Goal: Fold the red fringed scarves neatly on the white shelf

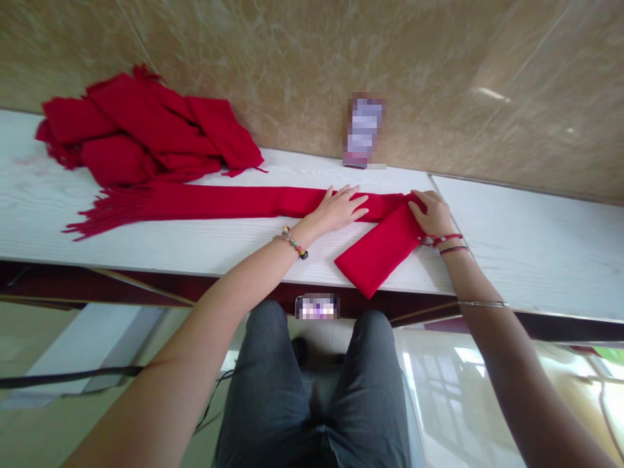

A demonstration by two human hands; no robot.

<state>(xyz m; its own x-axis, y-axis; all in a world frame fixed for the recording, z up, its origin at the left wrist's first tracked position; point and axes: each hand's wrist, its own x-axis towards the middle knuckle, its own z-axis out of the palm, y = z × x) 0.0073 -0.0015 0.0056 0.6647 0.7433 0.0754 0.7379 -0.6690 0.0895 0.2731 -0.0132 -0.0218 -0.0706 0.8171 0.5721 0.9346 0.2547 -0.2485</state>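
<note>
A long red scarf [219, 203] lies as a flat strip along the white table, its fringed end to the left. At the right it turns at a fold, and its other end slants toward the front edge and overhangs it slightly. My left hand [337, 209] rests flat on the strip with fingers spread. At the folded corner, my right hand [433, 213] has its fingers bent around the cloth, thumb on top; the fingertips are partly hidden. Just behind the fringe sits a crumpled heap of red fringed cloth [146, 130].
A phone with a blurred screen [363, 130] leans on the marbled wall [292, 65] behind the white table [536, 247]. Another blurred screen [318, 307] shows below the front edge, above my knees. A seam crosses the tabletop right of my right hand.
</note>
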